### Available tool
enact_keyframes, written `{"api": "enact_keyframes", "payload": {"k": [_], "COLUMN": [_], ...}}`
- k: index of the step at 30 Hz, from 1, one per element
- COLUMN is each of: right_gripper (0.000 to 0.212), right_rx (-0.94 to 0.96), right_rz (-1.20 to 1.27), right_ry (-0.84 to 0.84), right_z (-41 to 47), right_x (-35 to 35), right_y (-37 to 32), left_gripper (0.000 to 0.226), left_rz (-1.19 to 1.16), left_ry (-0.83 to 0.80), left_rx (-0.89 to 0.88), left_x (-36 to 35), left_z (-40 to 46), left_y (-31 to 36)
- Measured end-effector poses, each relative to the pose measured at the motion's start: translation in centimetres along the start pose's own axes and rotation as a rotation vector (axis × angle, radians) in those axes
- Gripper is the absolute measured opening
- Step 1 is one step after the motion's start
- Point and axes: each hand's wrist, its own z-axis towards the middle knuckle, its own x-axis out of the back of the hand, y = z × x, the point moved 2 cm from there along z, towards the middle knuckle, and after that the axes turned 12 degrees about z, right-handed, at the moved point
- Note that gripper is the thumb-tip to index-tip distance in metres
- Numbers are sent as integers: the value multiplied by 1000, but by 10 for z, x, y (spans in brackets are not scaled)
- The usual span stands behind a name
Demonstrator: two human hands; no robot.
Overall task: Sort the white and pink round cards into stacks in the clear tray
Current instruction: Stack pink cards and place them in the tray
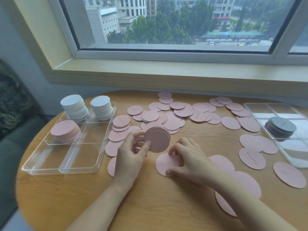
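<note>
Stacks [73, 110] in tray [66, 169], left

Round wood table [150, 205] w/ big window [175, 22], daylight

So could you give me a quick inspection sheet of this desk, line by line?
Surface: round wooden table, strewn with loose pink cards.
Job's things: clear tray at left holds two white stacks and one pink stack; its near compartments hold nothing.
Clutter: second clear tray at right with a grey stack.
Grips: left hand holds a small pile of pink cards; right hand has fingertips on a single pink card lying on the table.
Cables: nothing seen.
Surroundings: window onto buildings and trees; sofa at left.
</note>
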Motion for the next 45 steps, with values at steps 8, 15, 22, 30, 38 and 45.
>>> {"api": "enact_keyframes", "payload": {"k": [8,15,22,30,38,45], "right_gripper": [27,13,12,10,47,52], "right_rx": [-18,58,117,134,-105,-243], "right_rz": [617,1034,1050,912,34,-83], "right_ry": [265,425,312,247,-6,-111], "right_z": [-14,-18,-17,-18,-48,-54], "right_x": [16,32,24,27,84,86], "right_y": [13,17,16,10,55,67], "left_gripper": [30,24,25,26,28,26], "left_rz": [-10,-14,1,-28,-12,-18], "left_ry": [-46,-181,-214,-208,-241,-261], "left_rx": [0,21,25,41,27,-1], "left_x": [0,-11,-15,-14,-14,-38], "left_z": [-2,-9,-10,-8,-8,-4], "left_y": [3,10,8,5,2,15]}}
